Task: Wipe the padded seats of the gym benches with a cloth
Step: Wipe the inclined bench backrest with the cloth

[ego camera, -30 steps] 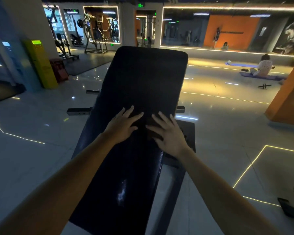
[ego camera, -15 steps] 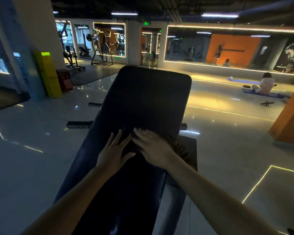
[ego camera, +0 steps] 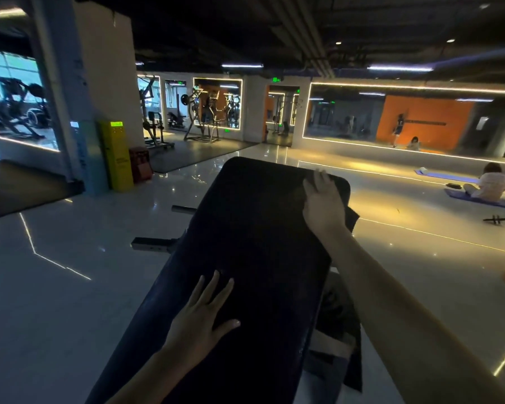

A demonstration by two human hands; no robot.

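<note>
A long black padded bench (ego camera: 245,243) runs away from me through the middle of the view. My left hand (ego camera: 200,319) rests flat on its near part, fingers spread. My right hand (ego camera: 322,201) lies far up at the pad's top right corner, fingers straight, pressing a dark cloth (ego camera: 351,218) against the pad. A corner of the cloth hangs over the right edge of the pad below my wrist. Most of the cloth is hidden under my hand and hard to tell from the dark pad.
Glossy floor (ego camera: 70,287) with lit lines surrounds the bench. The bench's metal foot bar (ego camera: 152,243) sticks out left. A yellow kiosk (ego camera: 115,154) and red box stand by a pillar. Gym machines (ego camera: 201,118) stand at the back. A person sits on a mat (ego camera: 490,185) at right.
My right hand has slid with the cloth from the middle of the pad up to its far right corner. My left hand stays flat on the near part.
</note>
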